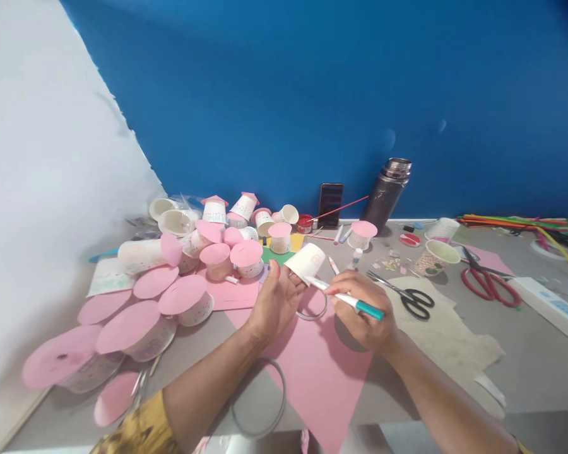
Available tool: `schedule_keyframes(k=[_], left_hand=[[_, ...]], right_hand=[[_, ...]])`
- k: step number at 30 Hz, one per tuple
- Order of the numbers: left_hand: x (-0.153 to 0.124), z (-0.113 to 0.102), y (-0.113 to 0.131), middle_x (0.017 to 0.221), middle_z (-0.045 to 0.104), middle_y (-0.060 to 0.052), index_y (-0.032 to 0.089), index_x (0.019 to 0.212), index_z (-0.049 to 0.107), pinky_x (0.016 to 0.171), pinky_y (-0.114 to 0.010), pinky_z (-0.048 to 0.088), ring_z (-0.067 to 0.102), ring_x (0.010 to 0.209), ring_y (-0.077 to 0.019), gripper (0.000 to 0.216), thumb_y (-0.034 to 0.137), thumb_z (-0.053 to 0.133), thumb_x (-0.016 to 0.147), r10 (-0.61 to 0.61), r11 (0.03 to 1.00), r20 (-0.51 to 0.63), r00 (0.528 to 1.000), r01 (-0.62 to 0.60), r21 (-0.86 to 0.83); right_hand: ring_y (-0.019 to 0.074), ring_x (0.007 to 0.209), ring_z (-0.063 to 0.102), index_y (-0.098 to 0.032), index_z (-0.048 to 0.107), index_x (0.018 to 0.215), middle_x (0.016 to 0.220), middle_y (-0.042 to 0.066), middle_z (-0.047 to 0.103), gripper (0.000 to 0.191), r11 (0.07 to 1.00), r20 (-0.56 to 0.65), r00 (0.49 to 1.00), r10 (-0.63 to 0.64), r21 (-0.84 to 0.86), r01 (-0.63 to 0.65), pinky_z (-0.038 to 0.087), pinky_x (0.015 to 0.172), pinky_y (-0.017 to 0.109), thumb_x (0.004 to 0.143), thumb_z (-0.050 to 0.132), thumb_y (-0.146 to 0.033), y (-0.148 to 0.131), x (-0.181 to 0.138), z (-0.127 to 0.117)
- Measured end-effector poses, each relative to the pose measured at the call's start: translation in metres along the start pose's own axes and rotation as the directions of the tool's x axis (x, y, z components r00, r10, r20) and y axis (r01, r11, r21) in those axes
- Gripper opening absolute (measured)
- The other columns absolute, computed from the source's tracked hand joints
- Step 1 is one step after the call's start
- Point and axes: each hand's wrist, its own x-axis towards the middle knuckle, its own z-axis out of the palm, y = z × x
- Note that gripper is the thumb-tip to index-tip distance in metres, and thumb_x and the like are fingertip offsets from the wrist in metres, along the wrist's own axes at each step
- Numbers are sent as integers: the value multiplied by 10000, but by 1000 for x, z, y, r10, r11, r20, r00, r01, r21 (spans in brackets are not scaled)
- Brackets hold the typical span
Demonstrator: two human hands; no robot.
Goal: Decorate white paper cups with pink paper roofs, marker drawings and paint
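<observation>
My left hand point(275, 301) is closed around a small white paper cup point(307, 260), held on its side above a sheet of pink paper point(312, 372). My right hand point(365, 310) grips a white marker with a teal end point(348, 299); its tip touches the cup's side. A clear ring point(312, 313) lies on the pink paper just under both hands.
Many paper cups topped with pink paper discs point(218, 258) crowd the left of the table. Black scissors point(409, 297) and red scissors point(487, 284) lie right. A steel flask point(387, 192), a phone point(330, 203), two open cups point(436, 257) and coloured straws point(525, 224) stand behind.
</observation>
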Motion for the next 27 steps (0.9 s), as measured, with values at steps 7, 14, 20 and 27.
schedule_keyframes(k=[7,14,20,27], left_hand=[[-2,-1,-8,1532,605,-146,187,1532,522,1303,-438,235,417,1539,-298,688,606,581,990,26,997,69,997,-31,68],[-7,-6,-9,1575,570,-103,244,1559,512,1312,-397,203,329,1586,-269,661,589,575,999,68,982,83,994,-81,168],[-8,-13,-13,1644,485,-88,262,1574,490,1321,-439,185,284,1601,-302,733,697,488,984,74,938,181,981,-130,321],[-6,-23,-17,1678,427,-81,293,1608,417,1319,-492,200,291,1591,-311,710,698,371,1027,101,836,317,943,-253,487]], right_hand=[[197,781,704,-214,699,980,857,53,723,194,999,9,1000,-2,36,1,561,707,330,913,567,-88,-2,0,2],[190,758,701,-210,697,955,830,45,723,183,999,-12,1000,6,39,-5,546,682,311,907,569,-88,-4,1,2],[188,770,699,-209,692,977,850,49,721,182,1000,-29,1000,4,29,-3,543,704,318,918,573,-84,-3,0,2],[190,763,697,-214,697,962,845,44,717,175,999,-54,998,26,29,-24,536,706,317,922,578,-92,-3,0,1]])
